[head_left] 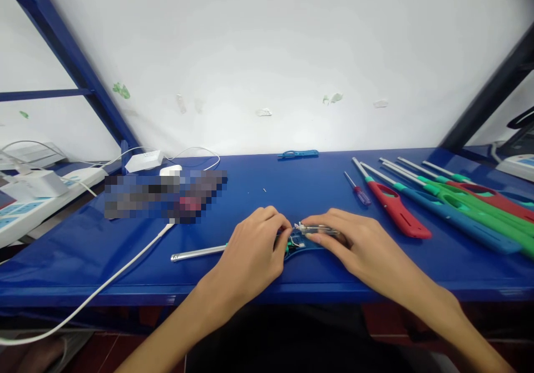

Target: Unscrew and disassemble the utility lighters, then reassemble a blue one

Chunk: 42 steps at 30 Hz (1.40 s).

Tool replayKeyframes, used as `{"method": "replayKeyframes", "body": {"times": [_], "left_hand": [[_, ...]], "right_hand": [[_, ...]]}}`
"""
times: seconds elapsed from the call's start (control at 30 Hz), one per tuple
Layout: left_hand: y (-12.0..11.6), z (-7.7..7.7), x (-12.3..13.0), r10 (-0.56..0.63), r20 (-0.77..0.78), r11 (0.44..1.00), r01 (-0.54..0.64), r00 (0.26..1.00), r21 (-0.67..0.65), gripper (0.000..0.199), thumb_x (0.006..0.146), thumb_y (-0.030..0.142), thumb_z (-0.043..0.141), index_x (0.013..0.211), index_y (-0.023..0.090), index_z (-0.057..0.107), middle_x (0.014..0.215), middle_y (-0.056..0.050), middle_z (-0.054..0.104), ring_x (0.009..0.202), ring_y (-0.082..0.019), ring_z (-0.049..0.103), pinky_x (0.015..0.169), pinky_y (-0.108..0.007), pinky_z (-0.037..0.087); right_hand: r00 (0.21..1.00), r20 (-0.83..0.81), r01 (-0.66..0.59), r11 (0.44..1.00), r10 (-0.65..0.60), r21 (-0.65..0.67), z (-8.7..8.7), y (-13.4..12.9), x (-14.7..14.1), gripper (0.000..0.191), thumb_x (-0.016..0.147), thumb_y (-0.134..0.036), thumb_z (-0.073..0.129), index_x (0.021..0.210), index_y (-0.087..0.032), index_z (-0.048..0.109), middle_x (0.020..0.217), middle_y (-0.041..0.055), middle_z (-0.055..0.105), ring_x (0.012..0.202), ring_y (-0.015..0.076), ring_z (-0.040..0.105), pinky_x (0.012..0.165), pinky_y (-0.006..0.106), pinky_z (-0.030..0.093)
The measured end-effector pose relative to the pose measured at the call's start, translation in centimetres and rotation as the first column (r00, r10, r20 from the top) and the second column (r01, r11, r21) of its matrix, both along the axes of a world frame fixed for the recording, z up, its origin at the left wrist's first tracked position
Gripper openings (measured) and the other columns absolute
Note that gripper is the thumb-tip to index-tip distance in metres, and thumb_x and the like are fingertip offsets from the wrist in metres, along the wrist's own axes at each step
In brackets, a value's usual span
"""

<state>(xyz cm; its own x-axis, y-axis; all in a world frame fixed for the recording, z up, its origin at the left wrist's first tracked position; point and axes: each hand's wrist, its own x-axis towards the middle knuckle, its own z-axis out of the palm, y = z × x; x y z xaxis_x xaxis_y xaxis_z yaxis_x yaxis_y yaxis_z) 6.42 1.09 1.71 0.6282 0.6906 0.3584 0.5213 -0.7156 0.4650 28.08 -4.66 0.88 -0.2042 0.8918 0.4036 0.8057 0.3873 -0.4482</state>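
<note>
An opened blue lighter (297,250) lies near the table's front edge, its metal tube (198,253) pointing left. Closed round its middle is my left hand (256,245), thumb and fingers pinched near the green part. Between the thumb and fingers of my right hand (354,239) is a clear fuel tank (321,229), held over the lighter's right portion. White and metal bits show between the two hands; their details are too small to tell.
Several red, blue and green lighters (396,209) lie at the right, beside a purple screwdriver (357,189). A blue shell piece (298,154) rests near the wall. A white cable (112,278), a white case (171,171) and blurred items are at the left.
</note>
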Motion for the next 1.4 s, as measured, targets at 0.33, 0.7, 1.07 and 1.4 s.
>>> {"method": "replayKeyframes", "body": {"times": [0.33,0.7,1.07,1.4], "left_hand": [[-0.07,-0.18,-0.10,0.002,0.019,1.000,-0.002,1.000,-0.011,0.017,0.103,0.016,0.053,0.096,0.019,0.068,0.098,-0.003,0.068,0.089,-0.020,0.063,0.079,-0.036,0.047],[0.12,-0.23,-0.12,-0.005,0.026,1.000,0.005,1.000,-0.007,0.015,0.103,0.015,0.054,0.096,0.019,0.068,0.098,-0.002,0.068,0.091,-0.020,0.063,0.080,-0.035,0.048],[-0.02,-0.08,-0.11,-0.003,0.026,1.000,0.003,1.000,0.001,0.014,0.102,0.014,0.056,0.096,0.020,0.068,0.098,-0.003,0.068,0.092,-0.021,0.063,0.080,-0.036,0.049],[0.32,-0.77,-0.37,-0.092,0.044,0.981,0.083,0.995,0.174,0.018,0.103,0.012,0.055,0.096,0.017,0.071,0.122,-0.007,0.067,0.111,-0.022,0.060,0.094,-0.037,0.053]], "right_hand": [[0.997,0.072,-0.015,0.998,0.011,0.056,-0.59,0.15,0.31,0.031,0.108,-0.041,0.046,0.122,-0.030,0.072,0.114,0.0035,0.076,0.097,0.0209,0.076,0.087,0.035,0.060],[0.997,0.081,-0.010,0.998,0.005,0.059,-0.37,0.15,0.17,0.031,0.109,-0.040,0.047,0.121,-0.030,0.073,0.108,0.0026,0.076,0.091,0.0188,0.075,0.082,0.032,0.059],[0.995,0.096,0.009,0.998,-0.015,0.061,-0.52,0.12,0.34,0.030,0.109,-0.041,0.046,0.122,-0.031,0.071,0.110,0.0019,0.076,0.094,0.0190,0.075,0.083,0.033,0.059],[0.996,0.086,0.027,0.998,-0.032,0.056,-0.48,0.04,0.29,0.028,0.109,-0.038,0.046,0.121,-0.029,0.070,0.112,0.0023,0.075,0.095,0.0190,0.075,0.086,0.033,0.058]]}}
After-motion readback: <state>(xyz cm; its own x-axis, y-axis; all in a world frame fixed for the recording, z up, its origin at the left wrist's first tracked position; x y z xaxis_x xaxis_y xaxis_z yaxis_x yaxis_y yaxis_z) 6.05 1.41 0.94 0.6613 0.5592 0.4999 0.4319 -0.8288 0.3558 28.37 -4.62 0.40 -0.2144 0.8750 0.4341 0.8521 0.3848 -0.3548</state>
